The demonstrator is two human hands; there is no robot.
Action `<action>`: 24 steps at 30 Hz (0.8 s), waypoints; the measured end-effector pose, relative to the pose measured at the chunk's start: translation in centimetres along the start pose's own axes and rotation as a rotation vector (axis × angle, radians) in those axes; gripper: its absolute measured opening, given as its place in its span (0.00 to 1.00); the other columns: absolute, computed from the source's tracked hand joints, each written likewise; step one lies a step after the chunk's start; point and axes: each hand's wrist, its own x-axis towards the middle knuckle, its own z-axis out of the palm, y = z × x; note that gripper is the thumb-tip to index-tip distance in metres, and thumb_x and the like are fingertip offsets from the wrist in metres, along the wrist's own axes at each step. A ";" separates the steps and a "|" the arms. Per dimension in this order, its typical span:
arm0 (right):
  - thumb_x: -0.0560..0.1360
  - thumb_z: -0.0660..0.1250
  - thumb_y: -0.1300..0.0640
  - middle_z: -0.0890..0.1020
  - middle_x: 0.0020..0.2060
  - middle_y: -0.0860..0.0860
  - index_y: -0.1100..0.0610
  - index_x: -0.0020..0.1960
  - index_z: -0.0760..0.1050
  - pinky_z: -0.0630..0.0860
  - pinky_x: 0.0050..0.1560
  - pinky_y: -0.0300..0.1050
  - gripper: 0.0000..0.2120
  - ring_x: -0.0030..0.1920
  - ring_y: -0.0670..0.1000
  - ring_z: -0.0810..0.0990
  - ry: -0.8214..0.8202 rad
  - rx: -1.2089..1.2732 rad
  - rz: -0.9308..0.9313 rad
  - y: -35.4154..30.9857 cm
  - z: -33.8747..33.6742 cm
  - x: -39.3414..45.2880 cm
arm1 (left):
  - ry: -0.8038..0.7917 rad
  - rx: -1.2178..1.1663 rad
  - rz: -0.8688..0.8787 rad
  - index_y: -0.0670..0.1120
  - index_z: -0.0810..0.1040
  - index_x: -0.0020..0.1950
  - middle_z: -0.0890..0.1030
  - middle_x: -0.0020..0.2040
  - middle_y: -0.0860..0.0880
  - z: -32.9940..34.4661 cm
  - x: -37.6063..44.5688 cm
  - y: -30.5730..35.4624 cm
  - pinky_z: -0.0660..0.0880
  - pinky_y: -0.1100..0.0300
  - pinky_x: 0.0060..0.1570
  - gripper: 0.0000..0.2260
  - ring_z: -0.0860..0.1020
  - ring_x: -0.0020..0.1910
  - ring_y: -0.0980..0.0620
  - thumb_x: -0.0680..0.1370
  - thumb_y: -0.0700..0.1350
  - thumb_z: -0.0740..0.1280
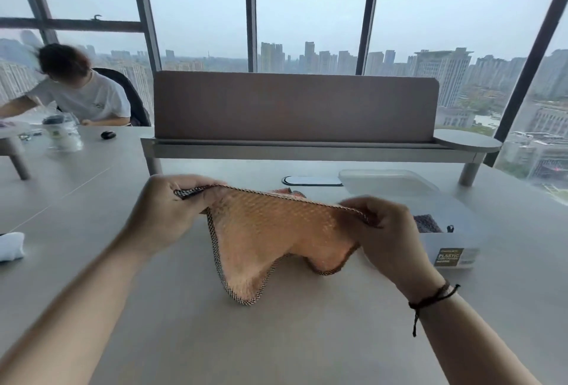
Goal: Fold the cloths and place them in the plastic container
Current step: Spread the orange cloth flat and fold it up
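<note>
An orange waffle-weave cloth (270, 240) with a dark checked border hangs over the middle of the table. My left hand (166, 209) pinches its upper left corner. My right hand (384, 231) pinches its upper right corner. The top edge is stretched between them and the lower corners droop down to the tabletop. The clear plastic container (455, 246) stands right of my right hand, with a label on its near wall and a grey cloth (427, 222) inside. Its clear lid (387, 182) lies behind it.
A brown desk divider (295, 105) on a raised shelf closes off the back. A cable port (310, 181) sits below it. A white bundle (10, 246) lies at the left edge. A person (80, 89) sits at the far left beside a bottle (58, 132).
</note>
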 end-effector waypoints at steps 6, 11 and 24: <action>0.63 0.80 0.52 0.82 0.32 0.54 0.54 0.41 0.79 0.56 0.35 0.50 0.13 0.34 0.57 0.70 -0.108 0.561 0.006 -6.2 -4.0 0.2 | -0.079 -0.483 -0.050 0.45 0.87 0.40 0.87 0.38 0.49 -3.7 0.9 4.7 0.82 0.61 0.41 0.18 0.84 0.38 0.53 0.58 0.56 0.82; 0.69 0.73 0.59 0.84 0.34 0.54 0.55 0.38 0.80 0.77 0.35 0.40 0.02 0.32 0.51 0.79 -0.092 0.712 0.091 -5.7 -2.8 1.2 | -0.060 -0.484 -0.270 0.42 0.86 0.37 0.85 0.34 0.48 -2.0 1.4 3.8 0.79 0.63 0.31 0.10 0.82 0.31 0.54 0.64 0.49 0.75; 0.70 0.76 0.54 0.81 0.30 0.46 0.52 0.38 0.83 0.74 0.39 0.44 0.04 0.32 0.44 0.76 -0.078 -0.201 0.350 12.3 6.6 1.4 | -0.010 0.219 -0.524 0.42 0.85 0.38 0.79 0.25 0.56 2.0 -2.7 -12.3 0.66 0.66 0.27 0.07 0.72 0.22 0.65 0.74 0.44 0.75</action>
